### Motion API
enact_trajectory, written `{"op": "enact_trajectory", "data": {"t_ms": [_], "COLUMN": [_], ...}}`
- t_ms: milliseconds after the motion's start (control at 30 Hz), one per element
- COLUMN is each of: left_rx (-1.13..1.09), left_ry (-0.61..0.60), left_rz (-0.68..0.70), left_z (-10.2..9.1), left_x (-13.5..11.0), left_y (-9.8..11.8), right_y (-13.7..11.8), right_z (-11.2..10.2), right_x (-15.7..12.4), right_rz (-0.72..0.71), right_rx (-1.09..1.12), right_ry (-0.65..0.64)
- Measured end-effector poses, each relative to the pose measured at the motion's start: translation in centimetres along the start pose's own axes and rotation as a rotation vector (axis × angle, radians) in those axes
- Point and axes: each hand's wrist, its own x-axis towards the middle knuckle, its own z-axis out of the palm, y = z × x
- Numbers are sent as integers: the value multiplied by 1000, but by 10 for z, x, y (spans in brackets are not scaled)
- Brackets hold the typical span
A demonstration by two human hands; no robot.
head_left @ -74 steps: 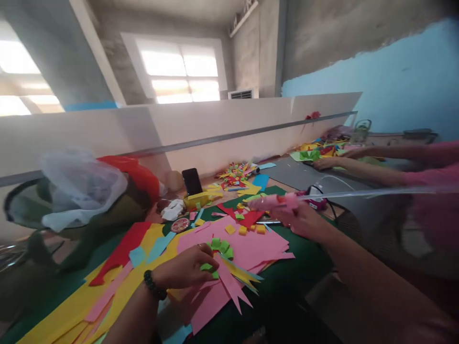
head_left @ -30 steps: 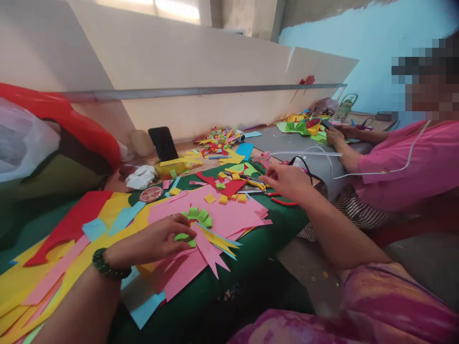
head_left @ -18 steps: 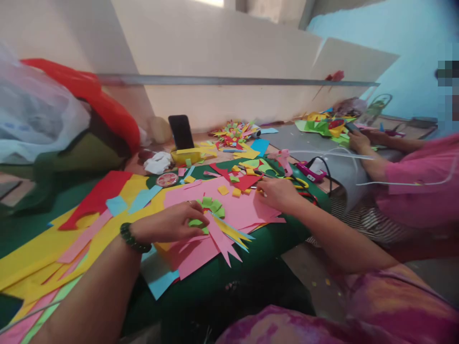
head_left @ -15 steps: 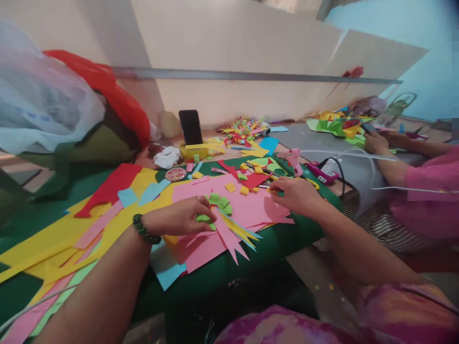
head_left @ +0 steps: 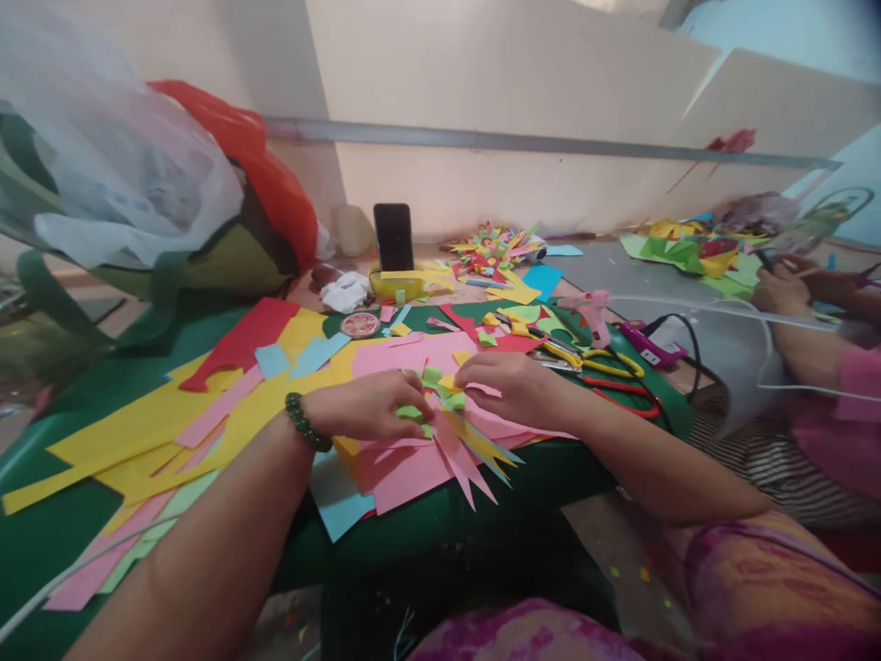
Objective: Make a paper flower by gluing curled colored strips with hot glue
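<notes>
A paper flower of green folded petals (head_left: 451, 401) lies on pink paper sheets (head_left: 406, 477), with long pink, yellow and blue pointed strips (head_left: 474, 450) fanning from it toward me. My left hand (head_left: 364, 406), a green bead bracelet at its wrist, is closed on the flower's left edge. My right hand (head_left: 513, 390) is at the flower's upper right with its fingers pinched. A small yellow paper piece (head_left: 449, 383) shows at those fingertips, partly covered by them.
Red-handled scissors (head_left: 630, 397), yellow-handled scissors (head_left: 616, 363) and a pink glue gun (head_left: 588, 312) lie to the right. A phone (head_left: 394, 239) stands behind. Coloured paper (head_left: 227, 431) spreads left, beside bags (head_left: 158, 202). A co-worker's hands (head_left: 785, 285) hold a phone far right.
My right hand has moved left from the loose yellow pieces to the flower, with a yellow piece now at its fingertips. My left hand stays on the flower. The view has shifted slightly.
</notes>
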Motion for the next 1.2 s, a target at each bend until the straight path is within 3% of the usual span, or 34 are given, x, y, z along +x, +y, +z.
{"op": "enact_trajectory", "data": {"t_ms": [267, 533, 933, 1200], "left_rx": [-8, 9, 43, 55], "left_ry": [0, -1, -17, 54], "left_rz": [-25, -28, -151, -93], "left_z": [1, 1, -2, 7], "left_x": [1, 1, 2, 3], "left_y": [2, 1, 5, -2], "right_y": [10, 10, 13, 20], "right_z": [18, 18, 18, 24], "right_x": [3, 5, 7, 8], "right_rz": [-42, -57, -77, -92], "right_rx": [-68, -74, -30, -56], "right_ry": [-98, -183, -213, -219]}}
